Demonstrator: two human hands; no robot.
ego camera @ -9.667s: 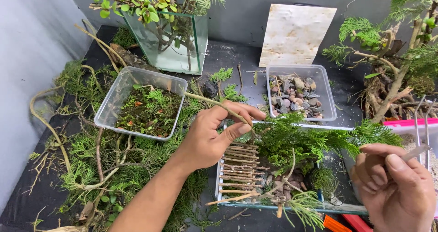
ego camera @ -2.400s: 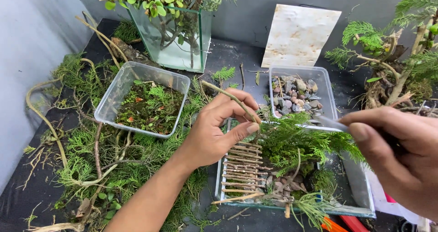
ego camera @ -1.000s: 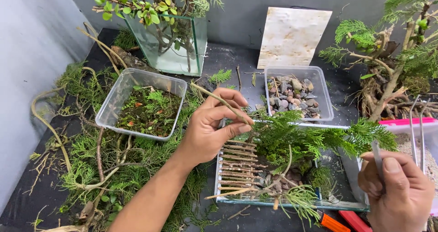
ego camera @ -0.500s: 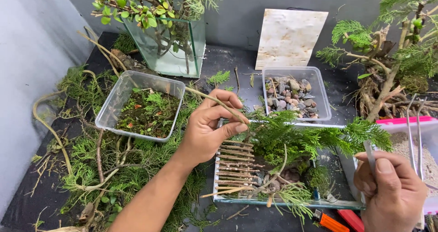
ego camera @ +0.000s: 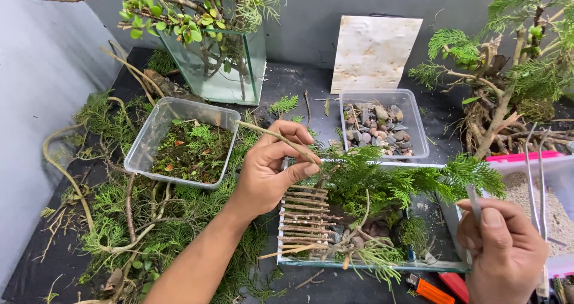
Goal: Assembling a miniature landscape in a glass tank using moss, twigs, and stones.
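Right hand (ego camera: pixel 505 253) cut off; foliage (ego camera: pixel 382 181) hides twig (ego camera: pixel 278 138) tip.

This looks like a hobbyist's terrarium-making bench, set against grey walls. A dark tabletop (ego camera: pixel 299 83) is strewn with green cuttings (ego camera: pixel 113 220) and bare roots, among a tub of moss (ego camera: pixel 185 151), a tub of pebbles (ego camera: pixel 378 124), a glass tank (ego camera: pixel 224 65) and a small conifer (ego camera: pixel 508 71).
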